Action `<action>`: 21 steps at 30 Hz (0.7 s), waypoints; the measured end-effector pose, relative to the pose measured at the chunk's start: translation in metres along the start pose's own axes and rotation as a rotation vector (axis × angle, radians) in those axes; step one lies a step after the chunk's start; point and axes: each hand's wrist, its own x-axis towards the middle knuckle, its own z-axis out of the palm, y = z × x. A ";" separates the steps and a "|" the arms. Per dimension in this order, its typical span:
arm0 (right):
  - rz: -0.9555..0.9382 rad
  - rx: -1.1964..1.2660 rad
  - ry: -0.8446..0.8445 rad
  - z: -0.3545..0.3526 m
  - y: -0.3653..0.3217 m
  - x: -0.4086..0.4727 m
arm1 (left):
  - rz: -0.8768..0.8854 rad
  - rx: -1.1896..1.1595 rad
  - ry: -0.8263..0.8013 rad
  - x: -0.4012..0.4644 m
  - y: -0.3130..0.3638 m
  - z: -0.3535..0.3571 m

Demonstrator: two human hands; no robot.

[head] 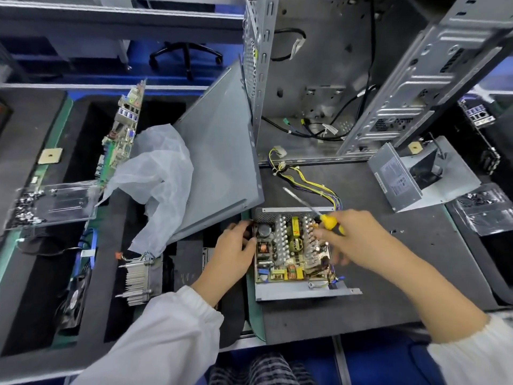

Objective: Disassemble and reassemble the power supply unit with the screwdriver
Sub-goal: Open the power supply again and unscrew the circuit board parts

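Both hands [236,247] at unit [291,245] edges

Power supply unit [291,251]: open tray of bare grey sheet metal, matt, with a perforated metal back wall; inside, ribbed aluminium-looking heat sinks with a dull shine and copper-wound coils. Screwdriver [313,209]: glossy yellow and black plastic handle, bright polished steel shaft. Mat [388,287]: dark grey, matt, slightly grainy (rubber or foam, cannot tell). Side panel [219,162]: smooth painted metal, satin grey. Bag [155,176]: thin translucent white plastic, crinkled. Sleeves [172,337]: white woven cloth, matt, elastic cuffs. Screw tray [58,201]: clear glossy plastic.
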 end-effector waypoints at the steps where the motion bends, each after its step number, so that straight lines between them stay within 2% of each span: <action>1: -0.010 -0.060 0.031 -0.007 0.006 0.000 | -0.011 -0.005 -0.014 0.001 0.000 0.001; 4: 0.016 -0.154 0.066 -0.004 0.017 -0.002 | -0.032 -0.005 -0.037 0.003 0.000 0.004; 9: 0.000 0.002 0.198 0.032 0.009 0.001 | -0.048 -0.005 -0.039 0.007 0.001 0.004; 14: -0.008 -0.154 0.212 0.052 0.002 0.004 | -0.095 -0.043 -0.073 0.011 0.003 -0.001; 21: -0.038 -0.083 0.243 0.058 0.010 0.000 | -0.102 -0.137 -0.102 0.007 0.001 -0.002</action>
